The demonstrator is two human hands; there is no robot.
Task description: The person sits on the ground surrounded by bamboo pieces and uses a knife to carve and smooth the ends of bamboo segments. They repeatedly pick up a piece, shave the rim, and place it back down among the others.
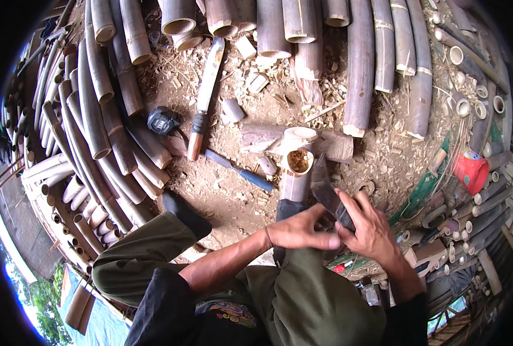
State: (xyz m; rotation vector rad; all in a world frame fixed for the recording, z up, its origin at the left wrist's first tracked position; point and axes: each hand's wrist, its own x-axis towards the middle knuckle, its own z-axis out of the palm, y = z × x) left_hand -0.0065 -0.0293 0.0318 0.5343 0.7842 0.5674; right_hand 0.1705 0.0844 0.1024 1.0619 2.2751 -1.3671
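Observation:
My right hand (370, 228) is closed around a dark-bladed, knife-like tool (324, 193), its blade pointing away from me; its exact kind is unclear. Beside it, my left hand (302, 229) has thumb and fingers apart, the fingertips close to the tool; whether they touch it I cannot tell. Just beyond the hands is a bamboo piece (295, 187) with an opening (298, 161) cut in it, wood shavings inside. Its near end meets my dark-covered foot. Behind it a short log (337, 145) lies crosswise on the ground.
A large machete (209, 75) with a wooden handle, a blue-handled chisel (239, 170) and a black tape measure (163, 120) lie to the left. Bamboo poles (360, 69) surround the work spot on several sides. A red container (471, 173) sits at right; shavings cover the ground.

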